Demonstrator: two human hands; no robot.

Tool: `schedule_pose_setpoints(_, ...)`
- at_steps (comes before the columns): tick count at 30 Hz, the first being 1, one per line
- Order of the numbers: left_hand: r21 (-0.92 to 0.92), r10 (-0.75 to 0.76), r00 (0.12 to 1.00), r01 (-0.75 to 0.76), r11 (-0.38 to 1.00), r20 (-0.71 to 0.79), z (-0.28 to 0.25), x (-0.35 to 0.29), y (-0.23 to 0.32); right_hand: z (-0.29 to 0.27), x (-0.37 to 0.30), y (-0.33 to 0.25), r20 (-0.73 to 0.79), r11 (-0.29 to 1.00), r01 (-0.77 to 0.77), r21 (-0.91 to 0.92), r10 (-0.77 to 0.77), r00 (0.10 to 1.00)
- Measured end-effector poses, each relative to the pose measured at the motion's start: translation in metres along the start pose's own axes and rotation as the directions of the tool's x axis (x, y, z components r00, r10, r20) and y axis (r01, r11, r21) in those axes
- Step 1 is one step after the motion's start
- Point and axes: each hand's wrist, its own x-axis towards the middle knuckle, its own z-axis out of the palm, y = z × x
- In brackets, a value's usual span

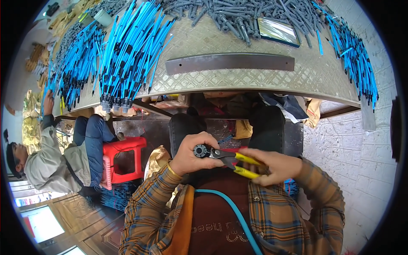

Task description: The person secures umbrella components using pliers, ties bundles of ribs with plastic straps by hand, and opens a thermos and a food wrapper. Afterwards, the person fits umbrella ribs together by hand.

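Note:
My left hand (pixel 192 156) is closed round a dark grey ribbed plastic fitting (pixel 199 150), whose round slotted end faces up. In my right hand (pixel 274 166) is a pair of pliers (pixel 247 172) with yellow and red handles. The pliers' jaws are up against the fitting, by my left fingertips; whether they grip anything there I cannot make out. Both hands are in front of my chest, over my lap and short of the table edge. A short thin blue piece (pixel 225 139) shows just beyond my left hand.
On the table (pixel 187 44) lie bundles of blue tubes with black ends (pixel 131 51), a heap of grey fittings (pixel 238 19), a flat metal bar (pixel 231 62) and a shiny rectangular object (pixel 278 32). A person (pixel 63 157) sits at left, near a red stool (pixel 125 158).

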Motion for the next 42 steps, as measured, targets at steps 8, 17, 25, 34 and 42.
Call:
schedule_pose_setpoints(8,0.066,0.068,0.982,-0.081,0.995,0.176,-0.006,0.008,-0.002,-0.015,0.001,0.019,0.148,0.946,-0.168,0.277,0.130,0.980)
schedule_pose_setpoints(17,-0.040,0.011,0.998,-0.013,0.999,-0.067,0.000,0.004,-0.010,0.019,-0.005,-0.017,-0.174,0.272,0.000,-0.962,-0.615,0.769)
schedule_pose_setpoints(25,0.144,0.105,0.981,-0.130,0.981,0.165,0.002,0.012,0.002,0.013,-0.005,-0.005,-0.250,0.814,0.043,-0.579,-0.227,0.941)
schedule_pose_setpoints(34,0.186,0.081,0.965,-0.130,0.974,0.250,0.005,0.017,0.005,0.027,-0.011,-0.015,-0.291,0.927,-0.161,-0.339,0.059,0.955)
schedule_pose_setpoints(42,0.293,0.020,1.000,-0.023,0.956,0.013,0.014,0.016,-0.002,0.031,-0.021,-0.055,-0.437,0.457,-0.314,-0.832,-0.193,0.879)
